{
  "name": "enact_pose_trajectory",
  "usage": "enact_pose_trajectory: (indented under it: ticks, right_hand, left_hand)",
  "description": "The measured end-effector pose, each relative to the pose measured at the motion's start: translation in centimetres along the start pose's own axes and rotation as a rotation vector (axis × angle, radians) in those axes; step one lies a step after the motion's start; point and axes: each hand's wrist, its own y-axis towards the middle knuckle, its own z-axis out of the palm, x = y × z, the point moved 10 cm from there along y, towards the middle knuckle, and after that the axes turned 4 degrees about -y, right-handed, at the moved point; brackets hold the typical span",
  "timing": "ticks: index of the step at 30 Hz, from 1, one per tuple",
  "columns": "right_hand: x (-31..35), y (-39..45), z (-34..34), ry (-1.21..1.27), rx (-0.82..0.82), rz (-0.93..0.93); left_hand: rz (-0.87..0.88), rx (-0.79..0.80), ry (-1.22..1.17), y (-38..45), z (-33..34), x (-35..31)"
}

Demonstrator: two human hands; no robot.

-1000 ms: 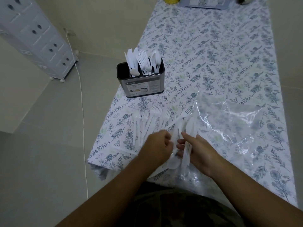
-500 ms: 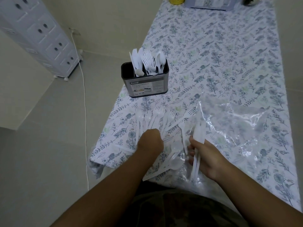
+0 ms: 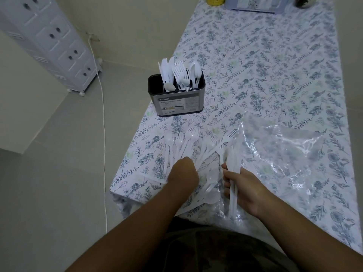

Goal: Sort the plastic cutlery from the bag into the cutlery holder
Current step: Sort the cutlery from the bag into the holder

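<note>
A dark metal cutlery holder [image 3: 177, 104] stands near the table's left edge, with white plastic knives, forks and spoons upright in it. Loose white forks [image 3: 186, 142] lie fanned out on the flowered cloth in front of it, and spoons [image 3: 211, 190] lie between my hands. My left hand [image 3: 183, 174] is curled over the fork handles; whether it holds any is hidden. My right hand [image 3: 243, 185] grips a bundle of white knives [image 3: 233, 163]. The clear plastic bag [image 3: 284, 150] lies flat to the right.
The table [image 3: 275, 65] carries a flowered cloth, and its near-left corner is close to my left hand. A yellow cup [image 3: 215, 0], a grey box [image 3: 253, 3] and a dark object stand at the far end. A white drawer unit [image 3: 49, 40] and a cable are on the floor at left.
My hands have drawn apart: the left slid left onto the fork handles, the right pulled back toward the near edge with the knives. The spoons between them are now uncovered.
</note>
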Motion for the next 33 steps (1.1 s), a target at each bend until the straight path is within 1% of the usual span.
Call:
enact_pose_trajectory:
  ticks: [5, 8, 10, 13, 14, 16, 17, 18, 19, 21, 23, 24, 25, 27, 28, 29, 30, 32, 33]
  right_hand:
    - [0.1, 0.1, -0.5, 0.016, -0.014, -0.004]
    - [0.2, 0.2, -0.5, 0.082, -0.028, -0.001]
    - [0.2, 0.3, -0.2, 0.108, -0.011, -0.011]
    - [0.5, 0.1, 1.6, 0.143, 0.091, -0.050]
    - [0.5, 0.2, 1.8, 0.154, 0.086, -0.068]
    - [0.9, 0.4, 1.3, 0.189, -0.003, -0.096]
    - [1.3, 0.6, 0.9, 0.225, -0.046, -0.111]
    - [1.9, 0.8, 0.5, 0.282, -0.073, -0.119]
    - [2.6, 0.9, 0.2, 0.363, -0.080, -0.120]
    - [4.1, 1.1, 0.1, 0.520, -0.070, -0.135]
    - [5.2, 0.8, 1.0, 0.531, -0.066, -0.183]
    - [5.4, 0.4, 1.9, 0.484, -0.055, -0.216]
    - [5.4, 0.0, 3.0, 0.423, -0.035, -0.246]
    - [5.3, -0.8, 4.6, 0.316, -0.019, -0.291]
    - [5.5, -1.1, 4.6, 0.283, -0.032, -0.312]
    - [6.0, -1.2, 4.2, 0.261, -0.048, -0.330]
    - [6.5, -1.1, 3.5, 0.257, -0.065, -0.333]
    - [6.7, -0.7, 1.1, 0.290, -0.120, -0.271]
    - [6.0, -0.3, -0.3, 0.293, -0.164, -0.212]
  left_hand:
    - [-0.019, -0.039, -0.075, -0.3, -1.1, 0.7]
    - [0.010, -0.047, -0.182, -1.5, -2.5, -0.2]
    - [0.048, 0.001, -0.272, -2.9, -2.4, -1.5]
    - [0.117, 0.173, -0.379, -5.3, -0.3, -3.9]
    - [0.157, 0.194, -0.387, -5.7, 0.0, -4.6]
    - [0.212, 0.134, -0.448, -6.0, -0.2, -5.1]
    - [0.181, 0.080, -0.546, -6.0, -0.6, -4.7]
    - [0.095, 0.033, -0.701, -5.8, -1.0, -3.9]
    - [-0.045, -0.003, -0.898, -5.5, -0.8, -2.6]
    - [-0.378, -0.021, -1.341, -5.4, 1.0, -0.5]
    - [-0.621, -0.040, -1.688, -5.5, 2.4, -0.6]
    - [-0.682, -0.029, -1.802, -5.4, 2.9, -1.3]
    - [-0.689, -0.001, -1.887, -5.3, 3.2, -2.4]
    - [-0.576, 0.084, -1.974, -5.3, 2.9, -5.0]
    - [-0.498, 0.101, -1.939, -5.3, 2.5, -5.5]
    - [-0.394, 0.076, -1.790, -5.2, 1.9, -5.1]
    - [-0.238, 0.013, -1.516, -5.0, 0.6, -3.9]
    - [0.156, -0.114, -0.826, -5.0, -2.2, -2.4]
    - [0.311, -0.088, -0.468, -5.2, -1.7, -2.1]
